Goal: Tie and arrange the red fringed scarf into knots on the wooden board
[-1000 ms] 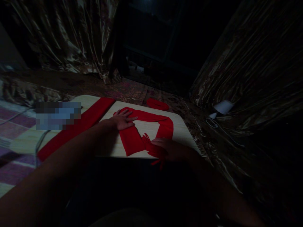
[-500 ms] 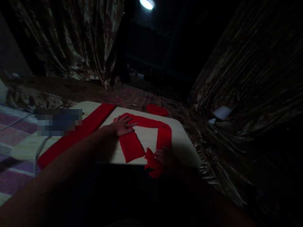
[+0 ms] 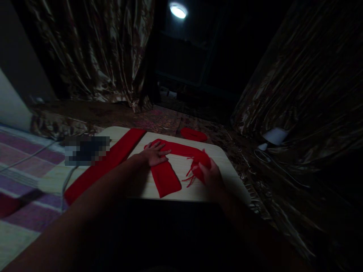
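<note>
A red scarf (image 3: pixel 181 148) lies bent across a pale wooden board (image 3: pixel 141 189), one end hanging toward me. Flat on its left corner rests my left hand (image 3: pixel 155 153), fingers spread. My right hand (image 3: pixel 210 173) grips the scarf's fringed end, bunched up at the right corner, with loose strands pointing left. Another long red strip of cloth (image 3: pixel 113 158) lies slantwise on the board to the left, partly behind my left forearm. Past the board's far edge sits a folded red piece of cloth (image 3: pixel 193 134).
A blurred-out dark object (image 3: pixel 87 151) lies at the board's left, with a pale cable (image 3: pixel 66 179) near it. To the right are a small white lamp (image 3: pixel 274 136) and its cord. Patterned curtains (image 3: pixel 113 56) hang behind, and a striped cloth (image 3: pixel 28 196) spreads at left.
My right hand has lifted the fringed end from the near edge and carried it up to the scarf's right corner, folding that leg. My left hand stays flat on the scarf.
</note>
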A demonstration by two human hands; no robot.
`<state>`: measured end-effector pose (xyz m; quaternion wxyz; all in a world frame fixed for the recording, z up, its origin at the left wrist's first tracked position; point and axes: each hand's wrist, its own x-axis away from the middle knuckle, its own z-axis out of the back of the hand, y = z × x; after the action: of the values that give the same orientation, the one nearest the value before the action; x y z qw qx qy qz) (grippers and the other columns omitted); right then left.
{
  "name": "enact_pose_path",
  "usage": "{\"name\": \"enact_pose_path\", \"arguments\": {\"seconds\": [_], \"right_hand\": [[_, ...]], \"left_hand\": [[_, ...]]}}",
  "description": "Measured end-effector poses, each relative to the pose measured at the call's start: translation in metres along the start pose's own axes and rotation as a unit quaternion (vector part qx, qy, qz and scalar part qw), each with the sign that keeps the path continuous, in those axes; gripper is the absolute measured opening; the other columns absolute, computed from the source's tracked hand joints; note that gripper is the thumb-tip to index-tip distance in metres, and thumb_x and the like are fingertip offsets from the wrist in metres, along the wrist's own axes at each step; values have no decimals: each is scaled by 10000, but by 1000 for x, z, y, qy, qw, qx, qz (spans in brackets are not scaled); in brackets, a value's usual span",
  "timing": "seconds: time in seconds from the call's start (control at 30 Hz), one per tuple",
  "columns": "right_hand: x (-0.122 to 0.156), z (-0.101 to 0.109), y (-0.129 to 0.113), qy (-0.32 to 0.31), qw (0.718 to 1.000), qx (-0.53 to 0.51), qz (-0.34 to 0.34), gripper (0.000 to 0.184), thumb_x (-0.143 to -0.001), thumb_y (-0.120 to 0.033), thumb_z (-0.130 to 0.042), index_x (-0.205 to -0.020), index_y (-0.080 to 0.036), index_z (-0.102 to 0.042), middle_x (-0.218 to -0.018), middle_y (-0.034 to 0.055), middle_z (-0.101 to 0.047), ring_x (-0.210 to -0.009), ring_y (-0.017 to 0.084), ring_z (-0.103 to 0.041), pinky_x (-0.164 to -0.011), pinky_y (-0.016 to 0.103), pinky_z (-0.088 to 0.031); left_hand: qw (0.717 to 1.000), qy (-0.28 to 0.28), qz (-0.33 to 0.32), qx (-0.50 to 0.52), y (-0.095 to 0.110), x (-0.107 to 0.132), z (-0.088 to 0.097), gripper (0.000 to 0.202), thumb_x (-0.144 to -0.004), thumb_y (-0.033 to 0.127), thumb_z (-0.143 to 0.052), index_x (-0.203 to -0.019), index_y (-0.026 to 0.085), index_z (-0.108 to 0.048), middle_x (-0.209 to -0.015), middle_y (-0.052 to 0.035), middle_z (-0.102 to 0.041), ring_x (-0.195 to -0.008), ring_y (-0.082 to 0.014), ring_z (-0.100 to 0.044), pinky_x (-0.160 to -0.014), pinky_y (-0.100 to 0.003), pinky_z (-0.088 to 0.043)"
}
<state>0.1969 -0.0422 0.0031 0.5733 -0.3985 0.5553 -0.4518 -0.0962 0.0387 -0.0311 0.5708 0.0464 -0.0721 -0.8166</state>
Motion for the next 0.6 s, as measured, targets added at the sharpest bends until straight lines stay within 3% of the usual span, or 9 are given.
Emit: {"name": "enact_pose_path", "arguments": {"seconds": [0.03, 0.1, 0.17, 0.23, 0.3, 0.37, 0.43, 0.5, 0.6], "right_hand": [[-11, -9, -6, 38, 998, -48, -13, 329, -764, -425, -727, -976, -196, -625, -763, 28, -734, -628, 185, -674, -624, 331, -574], [-27, -29, -18, 55, 994, -99, -12, 338, -805, -503, -685, -925, -193, -623, -711, 36, -724, -594, 184, -669, -578, 318, -565], [-30, -48, -28, 9, 997, -71, 22, 361, -832, -546, -659, -911, -195, -641, -756, 54, -733, -666, 192, -688, -616, 316, -571], [-22, -63, -30, -118, 990, 17, 70, 380, -819, -539, -694, -985, -198, -669, -884, 66, -750, -804, 206, -704, -719, 328, -579], [-9, -72, -25, -278, 947, 123, 107, 462, -781, -500, -757, -1126, -207, -664, -1057, 75, -741, -955, 228, -694, -850, 361, -561], [2, -75, -14, -361, 900, 208, 130, 543, -785, -481, -767, -1234, -209, -629, -1197, 96, -703, -1070, 254, -665, -951, 408, -521], [9, -76, 0, -356, 885, 262, 148, 531, -823, -483, -732, -1257, -198, -620, -1255, 120, -674, -1142, 272, -635, -1010, 440, -483], [10, -75, 11, -334, 883, 283, 166, 504, -843, -476, -712, -1250, -192, -625, -1273, 127, -663, -1184, 274, -613, -1041, 444, -461], [8, -75, 18, -331, 882, 282, 181, 500, -844, -465, -713, -1256, -195, -626, -1285, 121, -657, -1206, 263, -603, -1059, 428, -453]], "left_hand": [[1000, -2, -3, 1, 0, 0, 0, 660, -916, 699, -347, -1529, 454, -333, -1676, -26, -155, -1546, -324, -31, -1182, -618, -6], [1000, -1, -6, 3, -1, 0, 0, 675, -907, 716, -349, -1529, 456, -333, -1676, -25, -157, -1546, -322, -29, -1185, -612, 1], [1000, 1, -3, 2, -2, 0, 0, 673, -905, 714, -357, -1526, 454, -347, -1674, -25, -165, -1546, -325, -32, -1184, -617, 1], [1000, 1, -8, -4, -1, 1, 0, 664, -906, 699, -378, -1518, 442, -376, -1672, -31, -181, -1543, -342, -44, -1180, -630, -9], [1000, 3, -22, -7, 0, 3, 2, 651, -917, 672, -390, -1518, 422, -392, -1665, -42, -213, -1540, -350, -71, -1180, -634, -39], [999, 34, -27, 3, 0, 6, 4, 641, -941, 643, -369, -1534, 400, -373, -1657, -51, -247, -1537, -329, -119, -1187, -611, -99], [994, 105, 12, 9, -4, 12, 9, 633, -968, 602, -341, -1549, 351, -361, -1645, -82, -281, -1525, -306, -180, -1189, -592, -145], [980, 179, 91, 3, -14, 19, 15, 643, -977, 557, -351, -1552, 271, -367, -1629, -142, -294, -1508, -329, -213, -1177, -622, -155], [951, 227, 208, -8, -40, 32, 26, 653, -976, 519, -373, -1546, 200, -369, -1614, -211, -280, -1492, -417, -189, -1124, -723, -143]]}}
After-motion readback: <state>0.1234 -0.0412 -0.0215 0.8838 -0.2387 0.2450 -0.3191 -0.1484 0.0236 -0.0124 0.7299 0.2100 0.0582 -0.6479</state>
